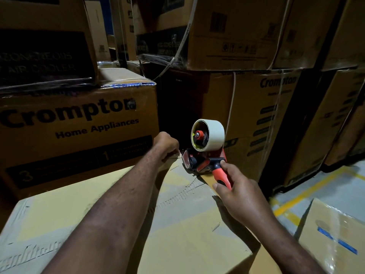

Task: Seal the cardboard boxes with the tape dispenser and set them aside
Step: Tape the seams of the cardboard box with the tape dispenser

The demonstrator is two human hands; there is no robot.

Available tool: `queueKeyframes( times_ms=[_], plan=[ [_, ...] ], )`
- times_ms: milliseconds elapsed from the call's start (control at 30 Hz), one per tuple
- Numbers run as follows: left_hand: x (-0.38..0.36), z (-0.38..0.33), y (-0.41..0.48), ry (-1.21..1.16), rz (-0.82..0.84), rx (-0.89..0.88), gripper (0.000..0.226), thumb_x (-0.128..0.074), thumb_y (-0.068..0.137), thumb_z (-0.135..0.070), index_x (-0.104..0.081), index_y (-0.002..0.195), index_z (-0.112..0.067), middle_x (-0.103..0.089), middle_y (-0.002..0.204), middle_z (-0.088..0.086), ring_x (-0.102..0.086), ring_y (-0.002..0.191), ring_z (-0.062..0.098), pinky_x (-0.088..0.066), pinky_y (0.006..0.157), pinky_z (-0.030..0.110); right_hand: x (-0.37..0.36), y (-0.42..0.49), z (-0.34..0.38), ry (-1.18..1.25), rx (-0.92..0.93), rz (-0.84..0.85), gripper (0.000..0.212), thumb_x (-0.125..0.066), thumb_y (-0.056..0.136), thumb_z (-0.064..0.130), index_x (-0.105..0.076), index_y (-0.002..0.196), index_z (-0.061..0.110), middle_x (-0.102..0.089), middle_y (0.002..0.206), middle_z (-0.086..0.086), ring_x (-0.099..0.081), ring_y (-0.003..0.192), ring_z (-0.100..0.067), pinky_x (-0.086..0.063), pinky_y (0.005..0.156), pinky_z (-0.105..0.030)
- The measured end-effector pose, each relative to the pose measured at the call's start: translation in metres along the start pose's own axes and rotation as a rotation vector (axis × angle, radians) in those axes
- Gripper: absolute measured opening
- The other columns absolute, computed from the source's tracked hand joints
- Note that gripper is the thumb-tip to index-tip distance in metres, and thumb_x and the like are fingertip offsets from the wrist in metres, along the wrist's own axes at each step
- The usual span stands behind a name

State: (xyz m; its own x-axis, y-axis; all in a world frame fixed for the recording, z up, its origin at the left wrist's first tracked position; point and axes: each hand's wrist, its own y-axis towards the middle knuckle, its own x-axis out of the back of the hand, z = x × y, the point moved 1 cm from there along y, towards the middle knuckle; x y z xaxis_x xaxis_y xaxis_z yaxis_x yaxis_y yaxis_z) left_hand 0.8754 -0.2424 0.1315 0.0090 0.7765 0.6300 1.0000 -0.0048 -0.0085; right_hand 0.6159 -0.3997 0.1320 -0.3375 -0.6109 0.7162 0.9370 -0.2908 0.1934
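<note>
— So why is the tape dispenser [205, 153] sitting right at the far edge of the cardboard box [122, 220]?

— Likely because a sealing strip starts over an edge. Its front end rests at the far rim of the box top, where the flaps meet, with the pale tape roll [208, 134] standing up above it.

— And the hands?

— Well apart in their jobs, close in place. The right hand [237, 196] is wrapped around the red-and-black handle, clamped firmly, angling the tool down onto the cardboard. The left hand [166, 146] is closed into a fist just beside the dispenser's mouth; it seems to pinch the free tape end, though the tape itself is too thin to make out.

— Why hold the end at all?

— My guess: to anchor it while the dispenser gets pulled back along the seam.

— Anything set aside yet?

— A smaller box [333, 234] sits on the floor to the right. Printed cartons [79, 123] are stacked close behind, leaving little room at that far edge.
</note>
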Motion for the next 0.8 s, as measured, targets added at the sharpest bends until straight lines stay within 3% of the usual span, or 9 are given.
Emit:
queueKeyframes(
  times_ms=[133,267,400,467,567,667,800],
  plan=[
    [-0.003,0.001,0.004,0.102,-0.054,-0.058,0.005,-0.072,0.089,-0.012,-0.068,0.090,-0.010,-0.067,0.086,0.005,-0.065,0.069,0.015,-0.052,0.049,0.023,0.000,0.001,-0.001,-0.010,-0.011,0.028,0.063,-0.060,0.097,0.043,-0.027,0.151,0.043,-0.064,0.123,0.000,-0.065,0.088,-0.015,-0.057,0.074,-0.032],
    [-0.011,0.001,0.000,0.289,-0.024,-0.138,0.008,-0.065,0.093,-0.020,-0.071,0.091,-0.017,-0.071,0.093,0.004,-0.070,0.080,0.020,-0.063,0.067,0.034,0.000,0.004,-0.001,-0.022,-0.016,0.053,0.062,-0.058,0.099,0.041,-0.025,0.151,0.042,-0.061,0.127,-0.004,-0.064,0.089,-0.016,-0.052,0.065,-0.025],
    [-0.013,0.013,-0.006,0.349,0.027,-0.162,0.011,-0.062,0.094,-0.030,-0.070,0.101,-0.031,-0.058,0.116,0.002,-0.062,0.099,0.023,-0.058,0.088,0.047,0.002,0.004,0.000,-0.041,-0.011,0.079,0.061,-0.057,0.100,0.039,-0.023,0.151,0.040,-0.060,0.129,-0.005,-0.063,0.086,-0.014,-0.050,0.060,-0.021],
    [-0.010,0.016,-0.005,0.367,0.017,-0.224,0.016,-0.061,0.093,-0.023,-0.066,0.091,-0.038,-0.054,0.118,0.000,-0.059,0.102,0.023,-0.055,0.092,0.052,0.003,0.005,0.001,-0.044,-0.011,0.088,0.061,-0.057,0.100,0.038,-0.023,0.150,0.039,-0.058,0.129,-0.005,-0.062,0.085,-0.013,-0.050,0.059,-0.020],
    [-0.002,0.008,-0.010,0.400,-0.010,-0.333,0.036,-0.059,0.090,-0.003,-0.068,0.085,-0.038,-0.066,0.103,-0.015,-0.059,0.099,0.012,-0.047,0.097,0.053,0.004,0.006,0.000,-0.051,-0.007,0.100,0.062,-0.058,0.100,0.036,-0.022,0.150,0.039,-0.057,0.131,-0.005,-0.062,0.084,-0.012,-0.048,0.057,-0.017],
    [0.008,0.010,-0.011,0.330,0.085,-0.377,0.044,-0.052,0.084,0.010,-0.073,0.074,-0.027,-0.071,0.088,-0.013,-0.064,0.093,0.013,-0.054,0.091,0.049,0.005,0.005,-0.002,-0.056,-0.009,0.100,0.062,-0.058,0.099,0.037,-0.022,0.150,0.039,-0.058,0.129,-0.004,-0.061,0.082,-0.010,-0.048,0.056,-0.018],
    [0.012,0.000,-0.018,0.195,0.075,-0.407,0.045,-0.048,0.085,0.009,-0.076,0.080,-0.025,-0.071,0.094,-0.008,-0.066,0.092,0.013,-0.059,0.081,0.041,0.009,0.006,-0.003,-0.045,-0.032,0.108,0.058,-0.057,0.099,0.037,-0.025,0.147,0.040,-0.060,0.116,-0.003,-0.065,0.074,-0.013,-0.059,0.061,-0.031]
  ],
)
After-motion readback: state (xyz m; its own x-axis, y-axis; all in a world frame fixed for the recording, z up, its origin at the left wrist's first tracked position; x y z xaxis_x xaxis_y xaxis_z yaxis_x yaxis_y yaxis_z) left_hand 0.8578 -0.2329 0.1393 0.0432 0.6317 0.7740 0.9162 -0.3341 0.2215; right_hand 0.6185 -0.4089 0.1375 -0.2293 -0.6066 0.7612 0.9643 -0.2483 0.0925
